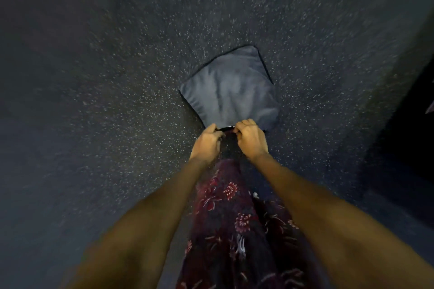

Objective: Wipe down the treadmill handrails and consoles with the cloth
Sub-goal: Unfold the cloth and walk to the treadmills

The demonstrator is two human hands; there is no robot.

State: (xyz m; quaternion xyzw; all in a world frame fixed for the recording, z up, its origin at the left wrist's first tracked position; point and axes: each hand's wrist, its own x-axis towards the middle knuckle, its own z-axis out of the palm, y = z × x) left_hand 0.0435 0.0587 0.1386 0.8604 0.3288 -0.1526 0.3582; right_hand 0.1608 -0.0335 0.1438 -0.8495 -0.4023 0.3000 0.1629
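Observation:
A grey-blue cloth (229, 91) with a dark hem hangs spread out in front of me, over the speckled floor. My left hand (206, 142) and my right hand (251, 137) are close together at its near edge, each pinching the hem with closed fingers. The cloth fans out away from my hands toward the top of the view. No treadmill handrail or console shows in the head view.
Dark speckled rubber flooring (117, 77) fills most of the view. A darker raised edge or machine base (408, 138) runs along the right side. My dark floral-patterned clothing (234, 230) is below, between my forearms.

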